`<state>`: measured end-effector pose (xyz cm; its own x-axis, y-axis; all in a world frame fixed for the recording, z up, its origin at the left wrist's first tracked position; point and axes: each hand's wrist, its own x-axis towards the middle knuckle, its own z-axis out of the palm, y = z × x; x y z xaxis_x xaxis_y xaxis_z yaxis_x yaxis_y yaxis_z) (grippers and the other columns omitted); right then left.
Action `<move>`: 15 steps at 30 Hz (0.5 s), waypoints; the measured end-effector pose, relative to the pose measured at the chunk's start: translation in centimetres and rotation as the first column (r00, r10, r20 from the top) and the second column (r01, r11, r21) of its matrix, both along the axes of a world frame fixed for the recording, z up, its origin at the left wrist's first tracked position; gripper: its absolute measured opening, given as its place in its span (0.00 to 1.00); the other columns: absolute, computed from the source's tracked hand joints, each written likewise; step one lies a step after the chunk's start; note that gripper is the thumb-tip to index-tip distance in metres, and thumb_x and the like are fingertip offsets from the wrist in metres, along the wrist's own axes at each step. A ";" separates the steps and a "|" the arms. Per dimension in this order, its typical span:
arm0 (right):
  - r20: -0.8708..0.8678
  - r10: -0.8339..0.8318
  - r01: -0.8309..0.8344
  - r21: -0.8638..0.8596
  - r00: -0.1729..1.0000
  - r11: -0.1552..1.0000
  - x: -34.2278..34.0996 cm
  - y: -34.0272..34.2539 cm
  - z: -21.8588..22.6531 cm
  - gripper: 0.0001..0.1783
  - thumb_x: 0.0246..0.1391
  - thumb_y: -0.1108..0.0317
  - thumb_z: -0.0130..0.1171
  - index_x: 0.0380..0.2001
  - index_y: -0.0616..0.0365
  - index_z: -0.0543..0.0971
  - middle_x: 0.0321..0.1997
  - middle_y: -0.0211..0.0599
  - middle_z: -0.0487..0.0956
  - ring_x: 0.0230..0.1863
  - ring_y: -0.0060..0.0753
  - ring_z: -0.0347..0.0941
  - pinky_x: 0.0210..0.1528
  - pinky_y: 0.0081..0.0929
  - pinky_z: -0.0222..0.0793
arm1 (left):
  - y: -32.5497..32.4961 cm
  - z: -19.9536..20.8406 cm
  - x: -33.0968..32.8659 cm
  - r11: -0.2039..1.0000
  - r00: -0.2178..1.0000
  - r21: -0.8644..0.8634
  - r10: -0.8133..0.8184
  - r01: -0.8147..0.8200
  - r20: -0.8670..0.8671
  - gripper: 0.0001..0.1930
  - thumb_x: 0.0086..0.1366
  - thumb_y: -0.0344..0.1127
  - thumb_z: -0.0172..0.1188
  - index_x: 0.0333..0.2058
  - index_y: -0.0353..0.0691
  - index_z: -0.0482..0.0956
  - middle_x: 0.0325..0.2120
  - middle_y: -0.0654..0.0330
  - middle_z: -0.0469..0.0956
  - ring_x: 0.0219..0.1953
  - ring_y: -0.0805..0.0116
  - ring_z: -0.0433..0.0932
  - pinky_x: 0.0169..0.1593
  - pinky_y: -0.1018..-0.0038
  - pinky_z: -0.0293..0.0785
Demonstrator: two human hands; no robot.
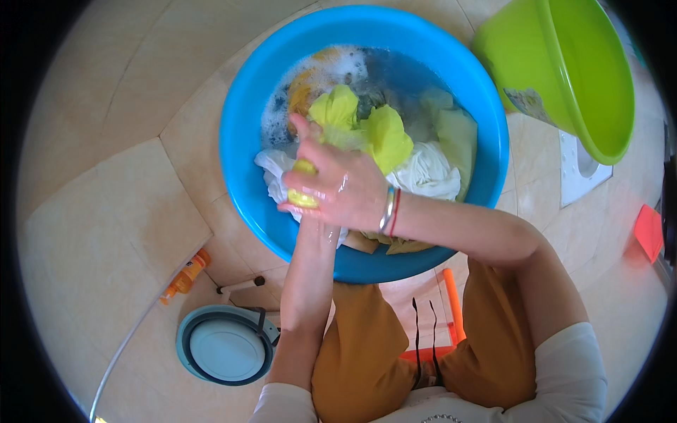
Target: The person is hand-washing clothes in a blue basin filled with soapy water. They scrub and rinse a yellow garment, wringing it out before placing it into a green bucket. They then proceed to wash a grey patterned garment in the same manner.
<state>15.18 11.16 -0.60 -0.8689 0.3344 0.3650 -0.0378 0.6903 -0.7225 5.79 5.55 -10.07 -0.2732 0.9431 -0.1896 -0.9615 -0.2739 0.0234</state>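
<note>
Over a blue tub (pixel 493 141), my two hands are pressed together around a wet yellow-green cloth (pixel 390 137). My right hand (pixel 349 183) lies on top with its fingers curled, and a bulge of the cloth shows between them. Beneath it is my left hand (pixel 319 224), visible mostly at the wet wrist; its fingers are largely hidden. More of the cloth spreads just beyond my hands. Around it lie a white cloth (pixel 427 171), a pale green cloth (pixel 458 141) and an orange-yellow cloth (pixel 302 92) in water with white suds (pixel 345 63).
A lime-green bucket (pixel 525 63) tilts beside the tub at upper right, near a white floor fixture (pixel 568 169). At lower left are an orange bottle (pixel 187 276), a grey-blue collapsible basin (pixel 227 350) and a thin pale hose (pixel 134 337). A red object (pixel 647 233) is at far right.
</note>
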 end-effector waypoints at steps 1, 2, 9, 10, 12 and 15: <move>-0.012 -0.031 0.031 -0.004 0.999 1.000 -0.2 0.2 -0.7 0.11 0.46 0.55 0.64 0.27 0.48 0.77 0.34 0.35 0.69 0.29 0.34 0.75 0.23 0.31 0.72 | 0.0 0.6 0.8 0.985 0.994 -0.139 0.092 -0.100 -0.061 0.17 0.67 0.51 0.56 0.43 0.45 0.74 0.40 0.63 0.75 0.41 0.68 0.77 0.40 0.72 0.76; -0.035 -0.058 0.058 -0.009 0.998 0.998 -0.6 0.4 -1.3 0.11 0.47 0.55 0.64 0.27 0.47 0.77 0.33 0.35 0.69 0.27 0.35 0.76 0.21 0.32 0.72 | 0.0 1.2 1.2 0.948 0.976 -0.253 0.162 -0.195 -0.146 0.16 0.67 0.51 0.56 0.43 0.45 0.75 0.40 0.63 0.75 0.41 0.68 0.77 0.40 0.72 0.76; 0.174 -0.126 0.122 0.032 0.977 0.992 -1.1 7.3 -8.7 0.07 0.51 0.62 0.58 0.30 0.53 0.77 0.29 0.43 0.78 0.31 0.47 0.78 0.30 0.44 0.72 | 1.2 3.1 3.9 0.608 0.927 -0.716 0.097 -0.343 -0.362 0.17 0.69 0.46 0.52 0.48 0.41 0.72 0.44 0.60 0.76 0.47 0.64 0.76 0.49 0.67 0.74; 0.364 -0.141 0.173 -0.058 0.921 0.983 -0.6 8.5 -9.7 0.10 0.54 0.60 0.56 0.32 0.55 0.77 0.29 0.46 0.79 0.34 0.51 0.78 0.35 0.47 0.73 | 1.5 3.9 3.5 0.542 0.934 -0.779 0.031 -0.314 -0.356 0.18 0.70 0.46 0.50 0.51 0.40 0.70 0.47 0.58 0.76 0.50 0.62 0.76 0.53 0.65 0.73; 0.449 -0.246 0.281 -0.012 0.859 0.960 -0.3 9.2 -11.0 0.17 0.59 0.50 0.51 0.33 0.52 0.79 0.25 0.48 0.79 0.31 0.56 0.77 0.38 0.49 0.74 | 1.9 4.3 3.1 0.602 0.920 -0.725 0.037 -0.333 -0.391 0.23 0.71 0.48 0.49 0.56 0.38 0.66 0.51 0.57 0.73 0.55 0.61 0.71 0.61 0.62 0.65; 0.594 -0.414 0.551 -0.059 0.690 0.832 0.1 12.0 -13.3 0.19 0.59 0.48 0.53 0.39 0.52 0.77 0.31 0.49 0.80 0.35 0.57 0.77 0.39 0.48 0.74 | 2.0 2.2 1.8 0.695 0.918 -0.639 0.076 -0.329 -0.390 0.27 0.72 0.54 0.45 0.61 0.42 0.61 0.59 0.54 0.64 0.64 0.57 0.60 0.69 0.61 0.53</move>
